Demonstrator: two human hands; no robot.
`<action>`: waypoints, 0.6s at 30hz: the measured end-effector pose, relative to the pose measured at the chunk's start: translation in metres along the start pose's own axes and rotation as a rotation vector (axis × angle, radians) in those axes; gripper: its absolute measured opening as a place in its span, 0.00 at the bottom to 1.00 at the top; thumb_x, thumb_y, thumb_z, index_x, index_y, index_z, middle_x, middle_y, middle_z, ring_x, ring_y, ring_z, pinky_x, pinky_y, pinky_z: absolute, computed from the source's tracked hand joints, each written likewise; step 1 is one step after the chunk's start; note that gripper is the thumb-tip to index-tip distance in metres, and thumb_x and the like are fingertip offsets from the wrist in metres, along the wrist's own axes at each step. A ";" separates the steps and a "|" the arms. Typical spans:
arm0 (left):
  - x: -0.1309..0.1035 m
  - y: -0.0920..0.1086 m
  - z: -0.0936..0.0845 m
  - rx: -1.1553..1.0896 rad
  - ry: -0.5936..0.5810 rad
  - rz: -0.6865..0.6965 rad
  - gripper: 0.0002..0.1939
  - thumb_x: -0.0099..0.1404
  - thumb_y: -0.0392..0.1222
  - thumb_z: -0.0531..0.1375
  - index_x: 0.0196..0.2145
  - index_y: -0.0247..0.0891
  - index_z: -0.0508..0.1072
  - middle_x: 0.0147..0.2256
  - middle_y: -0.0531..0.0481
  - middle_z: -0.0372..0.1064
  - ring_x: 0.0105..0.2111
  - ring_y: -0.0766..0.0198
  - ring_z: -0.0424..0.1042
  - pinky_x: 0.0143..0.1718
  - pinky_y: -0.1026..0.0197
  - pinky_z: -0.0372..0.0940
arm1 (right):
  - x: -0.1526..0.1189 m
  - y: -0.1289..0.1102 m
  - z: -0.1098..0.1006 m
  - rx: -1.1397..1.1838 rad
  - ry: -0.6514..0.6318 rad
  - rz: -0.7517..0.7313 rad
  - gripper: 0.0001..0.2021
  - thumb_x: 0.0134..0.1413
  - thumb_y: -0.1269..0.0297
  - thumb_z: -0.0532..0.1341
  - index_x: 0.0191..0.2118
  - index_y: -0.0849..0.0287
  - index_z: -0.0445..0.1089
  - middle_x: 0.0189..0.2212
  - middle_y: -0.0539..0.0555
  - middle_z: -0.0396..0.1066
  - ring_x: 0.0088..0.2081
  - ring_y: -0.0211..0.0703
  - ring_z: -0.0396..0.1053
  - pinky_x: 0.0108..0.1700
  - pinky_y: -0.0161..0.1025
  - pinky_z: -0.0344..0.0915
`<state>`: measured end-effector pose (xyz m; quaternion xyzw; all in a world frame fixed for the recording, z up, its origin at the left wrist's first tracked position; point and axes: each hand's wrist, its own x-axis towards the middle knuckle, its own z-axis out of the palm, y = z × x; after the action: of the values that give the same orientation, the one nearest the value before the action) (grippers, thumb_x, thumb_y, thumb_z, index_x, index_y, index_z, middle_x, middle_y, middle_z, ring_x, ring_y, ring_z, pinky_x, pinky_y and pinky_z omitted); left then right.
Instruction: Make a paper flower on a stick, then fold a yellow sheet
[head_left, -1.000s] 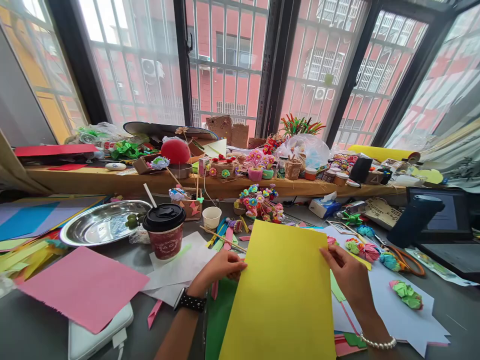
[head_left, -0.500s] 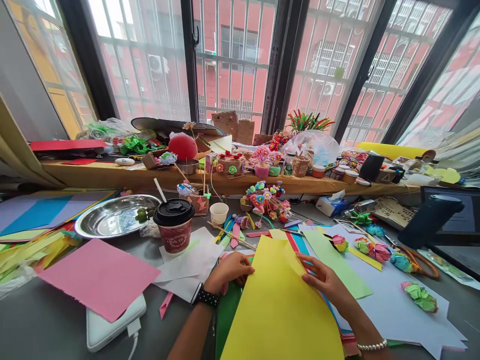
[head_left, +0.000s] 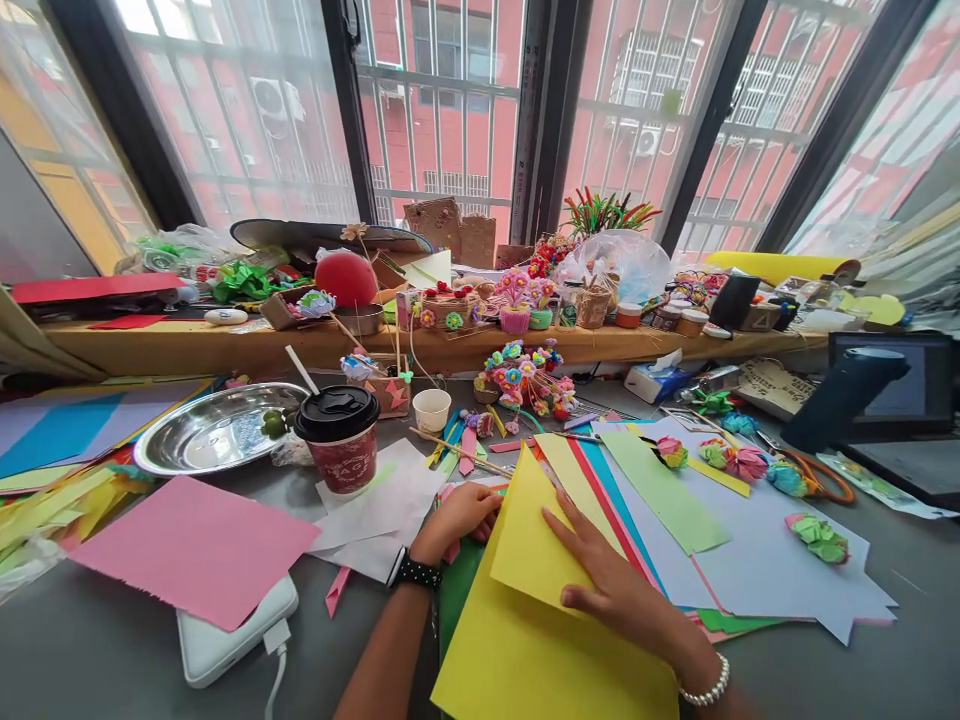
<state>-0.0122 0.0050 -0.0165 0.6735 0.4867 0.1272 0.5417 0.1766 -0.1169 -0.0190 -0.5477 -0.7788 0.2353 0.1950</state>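
Observation:
A yellow sheet lies in front of me with its far part folded over towards me as a raised flap. My right hand rests on this flap with its fingers spread. At the sheet's far left edge is my left hand, its fingers curled and partly hidden behind the paper. Under the left side of the sheet shows something green. Coloured sheets, among them a light green one, fan out to the right of the yellow paper.
A lidded cup stands left of my hands, beside a metal plate. Pink paper covers part of a white device with a cable. Crumpled paper flowers and orange-handled scissors lie right. Crafts crowd the back.
The sheet's far right part has folded over towards me. My right hand has moved from the right edge onto the flap, fingers spreading. The view has shifted slightly.

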 end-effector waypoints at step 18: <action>0.000 0.000 -0.005 -0.040 -0.059 0.007 0.17 0.40 0.51 0.63 0.19 0.35 0.66 0.16 0.56 0.62 0.19 0.67 0.64 0.23 0.64 0.61 | 0.004 -0.019 0.022 -0.349 0.094 0.129 0.35 0.48 0.41 0.45 0.59 0.56 0.47 0.61 0.57 0.34 0.60 0.52 0.33 0.57 0.49 0.44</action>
<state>-0.0158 0.0080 -0.0150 0.6678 0.4654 0.1190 0.5687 0.1486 -0.1224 -0.0251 -0.6322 -0.7612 0.0829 0.1180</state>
